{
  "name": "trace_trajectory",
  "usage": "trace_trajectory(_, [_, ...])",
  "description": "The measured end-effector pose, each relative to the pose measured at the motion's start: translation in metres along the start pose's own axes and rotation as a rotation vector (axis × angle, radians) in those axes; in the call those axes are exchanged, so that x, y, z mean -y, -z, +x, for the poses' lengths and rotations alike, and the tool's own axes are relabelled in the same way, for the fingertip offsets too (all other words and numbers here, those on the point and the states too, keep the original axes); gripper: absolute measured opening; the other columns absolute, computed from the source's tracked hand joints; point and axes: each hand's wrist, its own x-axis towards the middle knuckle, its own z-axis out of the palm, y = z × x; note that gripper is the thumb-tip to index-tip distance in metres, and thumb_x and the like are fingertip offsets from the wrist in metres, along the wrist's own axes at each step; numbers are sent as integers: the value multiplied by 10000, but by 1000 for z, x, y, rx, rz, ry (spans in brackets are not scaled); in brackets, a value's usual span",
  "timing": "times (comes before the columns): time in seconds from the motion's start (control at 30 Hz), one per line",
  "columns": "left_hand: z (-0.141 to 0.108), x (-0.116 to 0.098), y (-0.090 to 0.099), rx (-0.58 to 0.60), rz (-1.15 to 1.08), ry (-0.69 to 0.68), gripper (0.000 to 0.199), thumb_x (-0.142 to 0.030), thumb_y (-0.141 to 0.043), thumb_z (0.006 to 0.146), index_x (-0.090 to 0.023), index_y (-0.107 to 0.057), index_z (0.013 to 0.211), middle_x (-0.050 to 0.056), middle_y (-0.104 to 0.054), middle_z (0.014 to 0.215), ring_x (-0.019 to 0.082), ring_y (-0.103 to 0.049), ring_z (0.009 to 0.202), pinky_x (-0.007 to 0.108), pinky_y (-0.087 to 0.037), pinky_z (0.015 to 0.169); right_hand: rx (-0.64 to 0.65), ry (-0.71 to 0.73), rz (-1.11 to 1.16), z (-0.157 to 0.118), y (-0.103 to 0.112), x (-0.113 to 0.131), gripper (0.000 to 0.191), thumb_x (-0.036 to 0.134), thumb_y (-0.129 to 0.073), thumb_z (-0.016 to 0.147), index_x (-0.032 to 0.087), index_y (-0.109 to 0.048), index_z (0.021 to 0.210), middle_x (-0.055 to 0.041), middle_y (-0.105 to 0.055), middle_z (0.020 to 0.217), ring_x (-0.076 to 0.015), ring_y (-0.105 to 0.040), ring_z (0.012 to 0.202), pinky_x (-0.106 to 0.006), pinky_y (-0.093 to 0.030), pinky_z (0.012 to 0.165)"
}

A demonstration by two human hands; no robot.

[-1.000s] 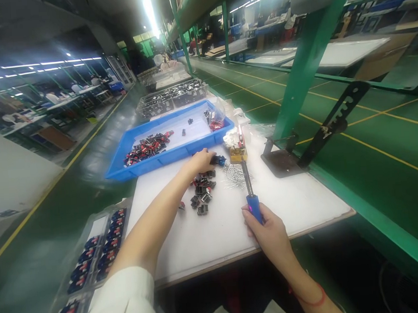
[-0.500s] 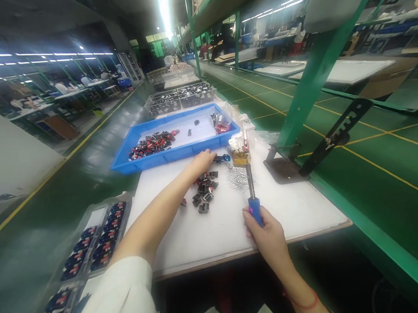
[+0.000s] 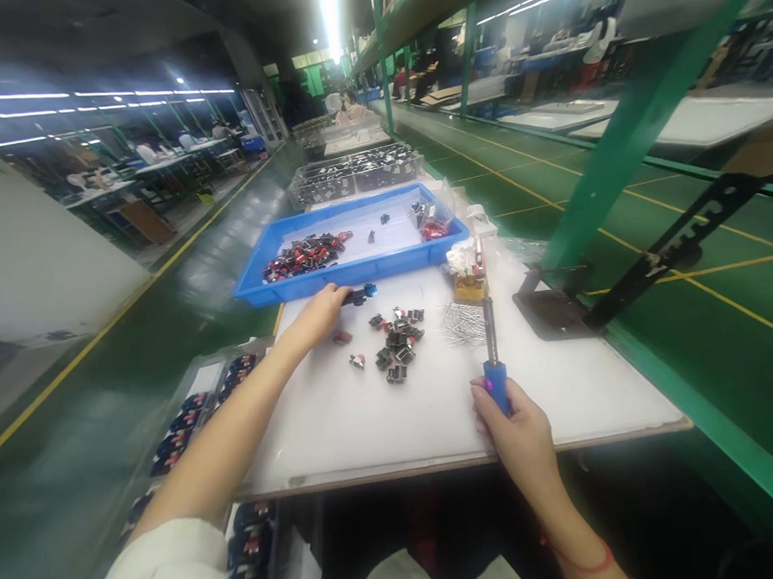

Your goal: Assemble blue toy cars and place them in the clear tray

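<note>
My right hand is wrapped round the blue handle of a soldering iron. The iron's metal shaft points away from me, its tip near a small amber block with white wadding. Further left, my left hand is closed on a small black part with a blue end, just in front of the blue tray. Between the hands lies a loose pile of small black and red parts on the white tabletop. A heap of thin silvery wire pieces lies beside the pile.
A blue tray with black and red parts stands at the back. A black metal stand and a green post are on the right. Boxes of dark parts sit low at the left. Seated people work in the distance.
My left hand has moved left with the black part, away from the amber block and past the pile. My right hand still holds the soldering iron. The view has shifted slightly left.
</note>
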Motion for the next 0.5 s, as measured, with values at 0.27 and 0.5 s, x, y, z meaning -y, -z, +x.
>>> trace_trajectory(0.27, [-41,-3,-29,33,-70,231,320,-69,-422,894,-104,-636,1130,180,-628,1126,273,-636,1051,385,-498,936,-98,-54,-147,-9,7,2,541,566,-762,639,138,-716,967,-32,-647,679,-171,-599,537,-238,-509,434])
trace_trajectory(0.5, [-56,-5,-45,-50,-269,242,414,-178,-537,894,-186,-566,1307,132,-595,1271,275,-567,1203,395,-446,1033,-163,11,-194,-10,13,-9,371,462,-824,705,201,-707,941,-9,-599,704,-141,-564,559,-185,-526,449])
